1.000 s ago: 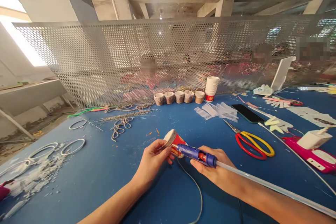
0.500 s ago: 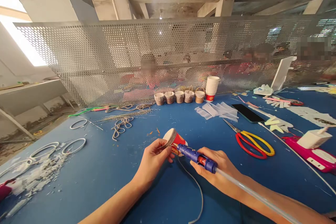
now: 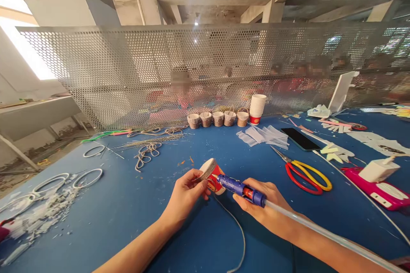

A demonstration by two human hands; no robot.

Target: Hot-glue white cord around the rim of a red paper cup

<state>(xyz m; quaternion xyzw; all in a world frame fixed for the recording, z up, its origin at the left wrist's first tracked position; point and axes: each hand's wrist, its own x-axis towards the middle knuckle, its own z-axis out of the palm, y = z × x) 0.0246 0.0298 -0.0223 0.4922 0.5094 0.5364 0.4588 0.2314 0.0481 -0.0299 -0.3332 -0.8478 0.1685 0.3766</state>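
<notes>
My left hand [image 3: 189, 192] is closed round a red and white paper cup [image 3: 217, 182], tilted on its side with its white base end up. Grey cord [image 3: 238, 226] is wound round that end, and its loose tail curves down across the table toward me. In my right hand [image 3: 267, 200] is a blue hot glue gun [image 3: 235, 185], with a long clear glue stick [image 3: 307, 224] running out of its back over my forearm. The gun's nozzle points at the cup's side beside the wound cord; whether it touches cannot be made out.
Several small cord-wrapped baskets [image 3: 218, 119] and a stack of paper cups [image 3: 257, 109] stand at the back before a perforated metal screen [image 3: 134, 72]. Scissors [image 3: 307, 175], a phone [image 3: 300, 139] and a pink power strip [image 3: 381, 192] lie right. Cord, rings and scraps lie left.
The glue gun's nozzle has shifted slightly along the cup toward its cord-wound end, and more of the cup's red side shows. Both hands keep their hold.
</notes>
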